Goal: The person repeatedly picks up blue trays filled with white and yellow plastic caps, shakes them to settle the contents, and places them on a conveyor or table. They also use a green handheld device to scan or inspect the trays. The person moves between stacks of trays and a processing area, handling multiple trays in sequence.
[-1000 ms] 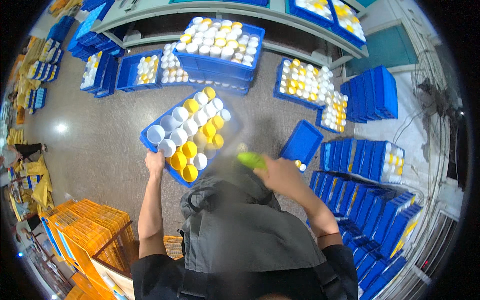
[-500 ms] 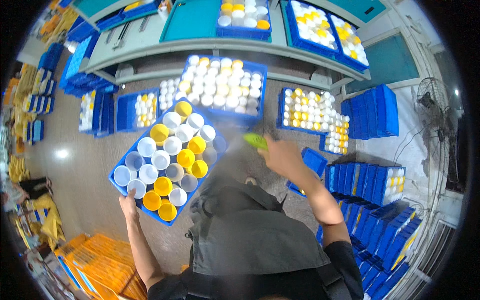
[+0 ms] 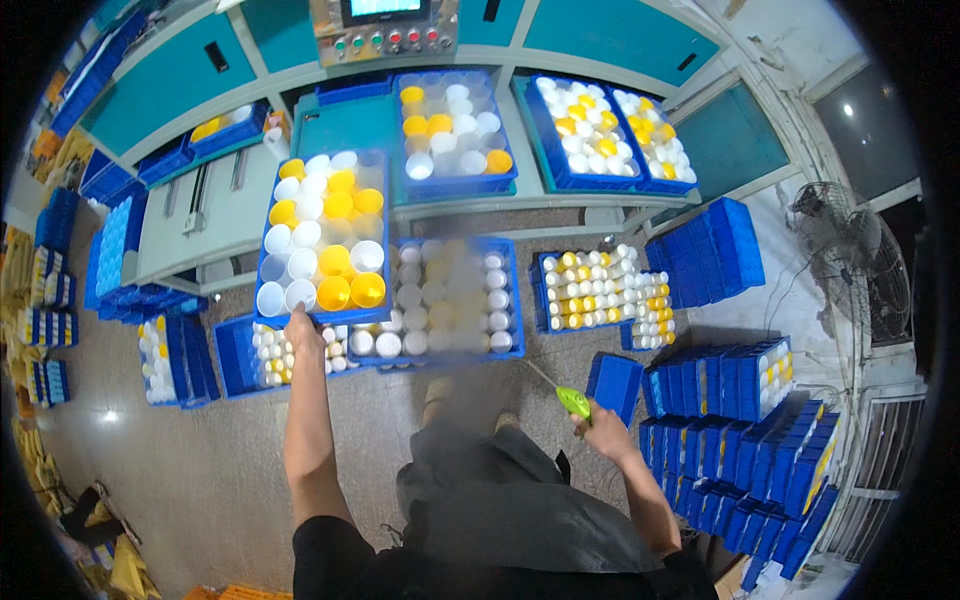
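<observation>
My left hand (image 3: pixel 304 332) grips the near edge of a blue crate (image 3: pixel 350 317) at arm's length. White cups (image 3: pixel 302 264) and yellow cups (image 3: pixel 336 292) stand in rows inside it, open ends up. The crate is in front of the workbench, above other crates on the floor; whether its far end touches the bench I cannot tell. To the right and lower, my right hand (image 3: pixel 606 434) is closed around a tool with a bright green handle (image 3: pixel 573 402). From the handle a thin metal rod points forward and left.
A bench (image 3: pixel 225 215) spans the far side, with a control panel (image 3: pixel 385 42) above it and crates of cups (image 3: pixel 458 183) on top. A large filled crate (image 3: pixel 519 300) lies on the floor ahead. Stacked blue crates (image 3: pixel 690 440) and a fan (image 3: pixel 850 250) stand right.
The crate has moved forward, away from my body, and turned straighter, with my left arm stretched out. My right hand has drawn back and right with the green tool. The view has tilted up.
</observation>
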Demonstrator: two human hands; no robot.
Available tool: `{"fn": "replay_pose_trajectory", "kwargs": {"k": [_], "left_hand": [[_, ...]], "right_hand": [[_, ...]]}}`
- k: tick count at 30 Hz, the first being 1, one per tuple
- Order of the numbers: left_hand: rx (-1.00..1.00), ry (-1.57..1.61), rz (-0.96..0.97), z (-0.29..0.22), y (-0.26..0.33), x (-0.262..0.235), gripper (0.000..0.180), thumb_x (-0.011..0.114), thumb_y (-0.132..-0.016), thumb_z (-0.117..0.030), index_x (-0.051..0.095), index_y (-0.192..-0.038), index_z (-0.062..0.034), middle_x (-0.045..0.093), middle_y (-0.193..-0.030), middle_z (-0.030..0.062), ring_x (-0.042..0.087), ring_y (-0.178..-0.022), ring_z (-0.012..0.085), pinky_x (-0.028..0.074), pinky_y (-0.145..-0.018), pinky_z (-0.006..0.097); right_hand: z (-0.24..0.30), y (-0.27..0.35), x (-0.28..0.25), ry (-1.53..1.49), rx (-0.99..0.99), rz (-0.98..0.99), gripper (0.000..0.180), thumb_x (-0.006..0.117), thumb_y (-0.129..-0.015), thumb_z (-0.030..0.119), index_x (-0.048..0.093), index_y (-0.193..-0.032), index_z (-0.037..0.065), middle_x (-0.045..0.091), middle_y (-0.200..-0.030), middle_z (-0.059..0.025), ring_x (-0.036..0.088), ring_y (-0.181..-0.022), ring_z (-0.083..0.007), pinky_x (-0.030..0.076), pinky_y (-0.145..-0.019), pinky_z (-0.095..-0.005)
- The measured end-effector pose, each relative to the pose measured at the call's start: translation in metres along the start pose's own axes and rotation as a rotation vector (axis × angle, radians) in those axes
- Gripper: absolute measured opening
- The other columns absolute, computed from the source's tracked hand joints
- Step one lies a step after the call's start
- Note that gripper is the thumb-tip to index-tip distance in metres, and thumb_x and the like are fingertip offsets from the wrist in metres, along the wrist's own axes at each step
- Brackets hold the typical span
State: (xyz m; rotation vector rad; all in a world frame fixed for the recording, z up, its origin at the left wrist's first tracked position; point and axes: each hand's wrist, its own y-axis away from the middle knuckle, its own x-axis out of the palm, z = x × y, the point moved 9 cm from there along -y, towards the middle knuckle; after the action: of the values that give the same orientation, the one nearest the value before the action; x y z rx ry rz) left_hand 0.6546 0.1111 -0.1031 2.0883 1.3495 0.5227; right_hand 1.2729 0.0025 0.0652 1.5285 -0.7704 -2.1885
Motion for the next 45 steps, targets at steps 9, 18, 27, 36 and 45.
{"fn": "replay_pose_trajectory", "kwargs": {"k": [9,18,27,36,45], "left_hand": [[0.293,0.127,0.355,-0.042,-0.055,0.198,0.08,0.076,-0.084,-0.037,0.037,-0.14,0.0042,0.052,-0.135,0.015,0.054,-0.12,0.0282,0.045,-0.098,0.045],[0.283,-0.326,-0.023,-0.059,-0.1,0.307,0.08,0.075,-0.082,-0.033,0.039,-0.143,0.0043,0.05,-0.139,0.0222,0.045,-0.131,0.035,0.036,-0.109,0.044],[1.277,-0.838,-0.06,-0.228,-0.048,0.601,0.1,0.081,-0.073,-0.033,0.027,-0.15,0.0013,0.034,-0.153,0.0228,0.035,-0.138,0.038,0.022,-0.117,0.043],[0.803,-0.381,0.332,-0.262,-0.146,0.643,0.086,0.066,-0.08,-0.009,0.023,-0.155,-0.0048,0.046,-0.142,0.0166,0.049,-0.124,0.0242,0.042,-0.098,0.033],[1.308,-0.765,0.068,-0.223,-0.029,0.602,0.057,0.069,-0.085,-0.025,0.054,-0.137,-0.0072,0.06,-0.131,0.0196,0.058,-0.118,0.0333,0.043,-0.1,0.036]], "right_hand": [[-0.044,-0.031,-0.016,-0.297,0.205,0.026,0.048,0.063,-0.094,0.03,0.052,-0.131,0.001,0.07,-0.099,-0.0218,0.069,-0.095,-0.0309,0.051,-0.08,-0.0406],[-0.1,-0.167,-0.045,-0.279,0.22,0.25,0.068,0.051,-0.095,0.049,0.043,-0.142,0.001,0.066,-0.113,-0.0223,0.065,-0.102,-0.0391,0.05,-0.087,-0.0441],[-0.169,-0.285,-0.142,-0.55,0.021,0.174,0.039,0.058,-0.098,0.025,0.052,-0.131,0.005,0.07,-0.099,-0.0114,0.069,-0.083,-0.0213,0.053,-0.076,-0.0347],[-0.225,-0.313,-0.143,-0.447,0.289,0.295,0.06,0.06,-0.095,0.043,0.044,-0.134,0.0,0.068,-0.11,-0.0208,0.068,-0.096,-0.0326,0.052,-0.079,-0.0404],[-0.189,-0.289,-0.189,-0.19,0.303,-0.198,0.071,0.078,-0.073,0.047,0.048,-0.117,0.0,0.066,-0.085,-0.0203,0.067,-0.077,-0.0384,0.053,-0.065,-0.0482]]}}
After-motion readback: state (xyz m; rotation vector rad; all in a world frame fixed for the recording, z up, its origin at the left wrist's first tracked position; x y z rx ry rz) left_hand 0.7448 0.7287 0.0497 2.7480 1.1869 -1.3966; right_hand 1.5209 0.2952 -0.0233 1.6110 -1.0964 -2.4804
